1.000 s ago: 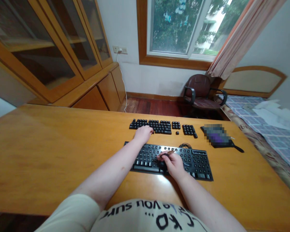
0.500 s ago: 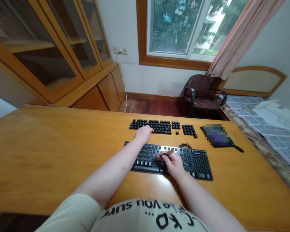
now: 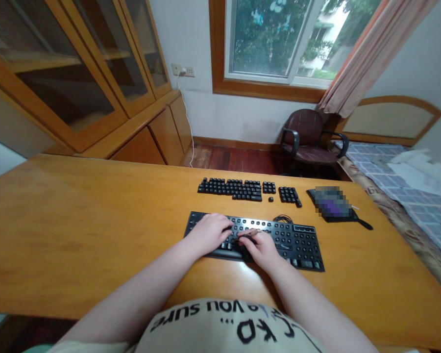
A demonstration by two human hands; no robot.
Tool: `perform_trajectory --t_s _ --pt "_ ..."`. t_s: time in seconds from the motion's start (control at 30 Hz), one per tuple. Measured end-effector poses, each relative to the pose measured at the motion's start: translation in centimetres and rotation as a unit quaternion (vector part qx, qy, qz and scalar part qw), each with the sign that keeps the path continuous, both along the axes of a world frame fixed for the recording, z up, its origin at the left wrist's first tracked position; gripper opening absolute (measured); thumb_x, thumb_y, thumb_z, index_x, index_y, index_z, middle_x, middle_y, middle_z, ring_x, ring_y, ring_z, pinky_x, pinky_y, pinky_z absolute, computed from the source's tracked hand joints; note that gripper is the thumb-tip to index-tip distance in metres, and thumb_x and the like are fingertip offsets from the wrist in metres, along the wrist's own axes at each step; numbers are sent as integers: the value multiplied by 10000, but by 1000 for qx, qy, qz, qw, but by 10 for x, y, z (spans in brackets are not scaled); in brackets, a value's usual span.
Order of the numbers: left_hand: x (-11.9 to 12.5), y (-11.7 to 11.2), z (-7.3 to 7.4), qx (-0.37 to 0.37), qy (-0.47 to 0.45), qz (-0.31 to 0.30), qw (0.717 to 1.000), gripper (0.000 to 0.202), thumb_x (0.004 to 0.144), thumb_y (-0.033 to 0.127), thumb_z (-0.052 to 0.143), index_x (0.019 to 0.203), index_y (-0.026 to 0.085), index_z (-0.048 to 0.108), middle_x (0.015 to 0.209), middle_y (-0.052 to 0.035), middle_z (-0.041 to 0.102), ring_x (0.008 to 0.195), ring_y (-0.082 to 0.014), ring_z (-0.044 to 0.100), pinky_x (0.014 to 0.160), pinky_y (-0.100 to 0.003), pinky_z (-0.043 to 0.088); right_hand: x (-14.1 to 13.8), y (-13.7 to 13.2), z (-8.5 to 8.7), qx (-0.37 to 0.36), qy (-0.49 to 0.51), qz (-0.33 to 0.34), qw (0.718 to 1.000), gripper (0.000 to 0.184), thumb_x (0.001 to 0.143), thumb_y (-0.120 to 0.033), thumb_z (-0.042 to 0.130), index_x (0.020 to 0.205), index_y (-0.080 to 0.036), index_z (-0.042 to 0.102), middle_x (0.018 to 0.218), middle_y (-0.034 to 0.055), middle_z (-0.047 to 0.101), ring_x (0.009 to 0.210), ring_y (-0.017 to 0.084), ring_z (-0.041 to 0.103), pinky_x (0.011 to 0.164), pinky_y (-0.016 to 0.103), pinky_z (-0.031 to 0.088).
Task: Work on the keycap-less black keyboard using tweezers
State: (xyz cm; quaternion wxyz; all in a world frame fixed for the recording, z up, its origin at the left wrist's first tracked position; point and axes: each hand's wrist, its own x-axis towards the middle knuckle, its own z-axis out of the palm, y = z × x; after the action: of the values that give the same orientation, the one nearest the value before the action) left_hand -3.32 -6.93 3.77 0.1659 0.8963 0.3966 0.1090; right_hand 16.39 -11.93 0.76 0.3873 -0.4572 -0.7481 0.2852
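Note:
A black keyboard (image 3: 301, 250), most of its keycaps off and its key posts showing, lies on the wooden desk before me. My left hand (image 3: 211, 231) is over its left half, fingers curled down; anything held between them is hidden. Just to the right, my right hand (image 3: 261, 247) grips what looks like a small brush (image 3: 256, 232) with a thin brown handle and dark head, low over the middle of the keyboard. Loose black keycaps (image 3: 242, 189) lie behind it in keyboard order, with a separate number-pad group (image 3: 289, 195) to the right.
A coiled black cable (image 3: 282, 218) sits behind the keyboard. To the right lies a dark pouch (image 3: 330, 208) with a strap, partly blurred out. The desk (image 3: 77, 220) stretches far left. Beyond it are a chair (image 3: 308, 135), a bed and a glass-door cabinet (image 3: 84, 83).
My left hand has come back from the keycap row, down and left onto the keyboard. The right hand stays over the keyboard's middle with the brush, its dark head now less visible.

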Motion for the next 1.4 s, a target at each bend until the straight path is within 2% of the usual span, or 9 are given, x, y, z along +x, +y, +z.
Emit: perform_trajectory --t_s 0.1,0.2,0.3,0.43,0.73,0.93,1.03,1.2,1.4 --pt "-12 -27 -9 -16 -8 -2 1000 334 798 323 589 1121 239 586 1113 -52 612 1052 -230 510 926 -389 388 -3 0 2 -22 -22 2 1000 204 865 -267 499 766 -201 665 846 46 712 783 164 654 736 281 502" --pt "-18 -39 -19 -15 -23 10 1000 398 783 342 612 1166 249 559 1212 -53 561 1127 -239 460 978 -414 345 -5 0 1 -48 -37 0 998 192 870 -279 494 847 -204 670 797 34 706 749 160 651 717 274 501" --pt "-15 -40 -23 -14 -43 7 999 424 783 346 615 1189 254 537 1210 -46 563 1128 -228 457 987 -409 337 -5 0 -1 -59 -52 6 997 199 874 -283 490 860 -204 671 803 33 703 739 157 647 709 269 499" --pt "-8 -36 -22 -21 -51 -9 998 435 771 363 625 1182 247 538 1171 -41 585 1107 -228 466 979 -406 342 -7 0 -3 -56 -73 25 995 191 869 -266 500 858 -199 678 852 47 705 790 163 646 750 279 496" --pt "-3 -38 -29 -29 -73 18 997 319 777 293 596 1094 254 599 1127 -35 609 1105 -224 474 976 -405 341 -9 -2 2 8 -80 114 990 172 868 -261 510 894 -215 673 836 48 686 809 166 622 763 295 484" --pt "-4 -38 -32 -19 -78 20 997 272 788 315 590 1054 264 622 1116 -19 615 1089 -209 481 967 -393 351 -8 -2 -2 16 -109 114 987 184 877 -243 492 887 -227 674 891 39 700 853 168 626 801 306 473" --pt "-4 -38 -35 -15 -84 21 996 264 797 338 583 1050 280 633 1115 -21 618 1078 -210 490 958 -401 355 -6 -2 -7 3 -120 90 989 216 890 -245 463 888 -219 677 908 47 702 843 165 637 785 290 482" --pt "-5 -37 -39 -12 -95 27 995 282 789 382 597 1041 267 645 1115 -29 626 1075 -217 496 956 -412 352 -4 0 -11 -46 -128 36 990 236 891 -283 465 887 -187 680 859 63 702 791 165 644 747 273 485" --pt "-5 -37 -39 -16 -94 29 995 280 781 378 608 1037 272 646 1119 -20 624 1072 -209 501 958 -403 353 -4 2 -7 -58 -128 18 990 222 877 -293 492 866 -204 694 794 49 701 728 166 635 679 261 472"
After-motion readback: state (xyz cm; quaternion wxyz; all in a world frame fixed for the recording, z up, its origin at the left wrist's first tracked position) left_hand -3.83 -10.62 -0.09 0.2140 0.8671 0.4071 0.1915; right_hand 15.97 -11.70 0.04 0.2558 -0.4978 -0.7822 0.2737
